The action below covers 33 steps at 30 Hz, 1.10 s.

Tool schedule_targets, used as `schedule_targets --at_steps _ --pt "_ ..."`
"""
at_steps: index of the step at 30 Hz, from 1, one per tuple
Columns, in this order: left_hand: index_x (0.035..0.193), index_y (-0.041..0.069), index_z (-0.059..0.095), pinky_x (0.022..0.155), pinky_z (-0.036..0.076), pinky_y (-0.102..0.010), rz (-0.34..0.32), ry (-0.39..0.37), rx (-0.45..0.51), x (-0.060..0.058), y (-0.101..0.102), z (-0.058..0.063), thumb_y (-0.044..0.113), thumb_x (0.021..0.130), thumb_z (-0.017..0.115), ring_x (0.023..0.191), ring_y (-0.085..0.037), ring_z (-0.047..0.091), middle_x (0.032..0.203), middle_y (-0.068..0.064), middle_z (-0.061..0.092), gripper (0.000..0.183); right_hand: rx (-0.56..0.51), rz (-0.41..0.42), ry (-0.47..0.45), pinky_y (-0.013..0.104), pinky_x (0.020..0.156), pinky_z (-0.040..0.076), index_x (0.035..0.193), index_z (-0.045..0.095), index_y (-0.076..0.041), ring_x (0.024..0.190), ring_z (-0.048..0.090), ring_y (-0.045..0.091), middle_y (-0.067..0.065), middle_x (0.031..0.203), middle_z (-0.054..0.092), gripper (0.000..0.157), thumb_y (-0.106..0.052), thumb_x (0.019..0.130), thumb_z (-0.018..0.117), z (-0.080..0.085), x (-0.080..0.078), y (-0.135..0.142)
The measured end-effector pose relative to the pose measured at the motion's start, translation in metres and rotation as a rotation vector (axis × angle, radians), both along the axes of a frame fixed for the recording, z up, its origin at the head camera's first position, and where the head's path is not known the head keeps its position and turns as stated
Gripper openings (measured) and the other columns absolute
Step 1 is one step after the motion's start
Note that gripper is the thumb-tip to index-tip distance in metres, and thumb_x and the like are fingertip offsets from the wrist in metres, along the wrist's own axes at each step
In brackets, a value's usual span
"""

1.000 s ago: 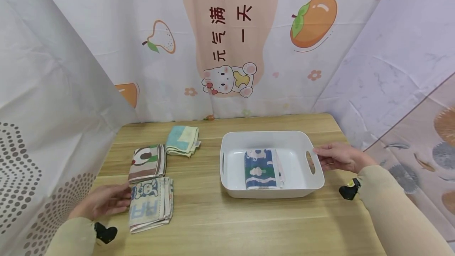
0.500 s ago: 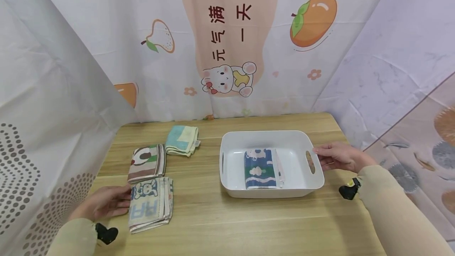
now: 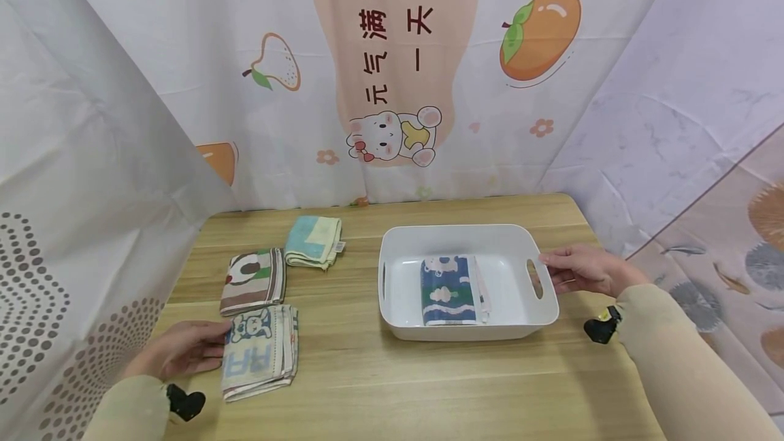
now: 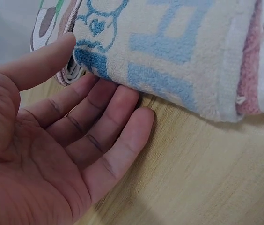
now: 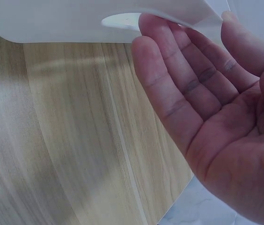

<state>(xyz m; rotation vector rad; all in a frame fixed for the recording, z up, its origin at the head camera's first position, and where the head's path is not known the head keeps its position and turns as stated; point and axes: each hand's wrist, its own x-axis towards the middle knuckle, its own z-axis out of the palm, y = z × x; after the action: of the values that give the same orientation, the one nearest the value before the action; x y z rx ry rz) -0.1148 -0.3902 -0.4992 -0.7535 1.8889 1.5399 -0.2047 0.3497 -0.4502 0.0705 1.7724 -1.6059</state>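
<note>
A folded beige towel with blue print (image 3: 257, 352) lies on the table at the left. My left hand (image 3: 190, 349) is at its left edge, the thumb by the top layer and the nearly straight fingers (image 4: 108, 150) at the underside; a firm hold does not show. At the right, my right hand (image 3: 582, 269) is at the handle end of a white plastic basket (image 3: 468, 333), its thumb over the rim and its fingers (image 5: 169, 56) against the outer wall beside the handle hole. Inside the basket lies a folded blue, green and white towel (image 3: 450, 291).
Behind the beige towel lies a folded brown, white and green towel (image 3: 254, 281), touching it. Farther back is a folded teal and yellow towel (image 3: 314, 242). The wooden table (image 3: 343, 373) meets a printed curtain (image 3: 275, 121) at its back edge.
My left hand has shifted slightly right, its thumb now at the beige towel's edge. The right hand, basket and towels have stayed in place.
</note>
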Motion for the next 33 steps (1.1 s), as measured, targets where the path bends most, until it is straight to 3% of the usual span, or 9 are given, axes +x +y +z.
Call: schedule_targets --at_steps 14,23,33 --pt "0.130 -0.010 0.042 0.079 0.054 -0.042 -0.065 0.010 -0.063 -0.002 0.004 -0.001 0.021 0.084 0.073 0.082 -0.025 0.063 0.093 -0.013 0.066 0.064 0.029 -0.004 0.010 0.045 0.084 0.052 0.127 0.051 0.010 0.097 0.064 0.033 0.023 0.106 0.065 0.042 -0.023 0.100 0.048 0.002 0.001 -0.001" --pt "0.109 -0.003 0.055 0.069 0.056 -0.037 -0.151 0.056 -0.095 -0.001 0.009 0.001 0.017 0.084 0.073 0.070 -0.018 0.061 0.080 -0.009 0.065 0.036 -0.001 0.016 0.002 0.046 0.085 0.051 0.122 0.056 0.006 0.097 0.064 0.035 0.024 0.105 0.065 0.037 -0.022 0.101 0.047 -0.001 -0.001 0.001" --pt "0.096 0.000 0.060 0.065 0.054 -0.035 -0.144 0.033 -0.205 -0.005 0.019 0.007 0.016 0.082 0.074 0.066 -0.018 0.056 0.073 -0.007 0.061 0.026 -0.002 0.001 -0.006 0.048 0.088 0.049 0.123 0.056 0.007 0.098 0.063 0.035 0.025 0.105 0.065 0.037 -0.021 0.100 0.048 -0.002 -0.001 0.001"
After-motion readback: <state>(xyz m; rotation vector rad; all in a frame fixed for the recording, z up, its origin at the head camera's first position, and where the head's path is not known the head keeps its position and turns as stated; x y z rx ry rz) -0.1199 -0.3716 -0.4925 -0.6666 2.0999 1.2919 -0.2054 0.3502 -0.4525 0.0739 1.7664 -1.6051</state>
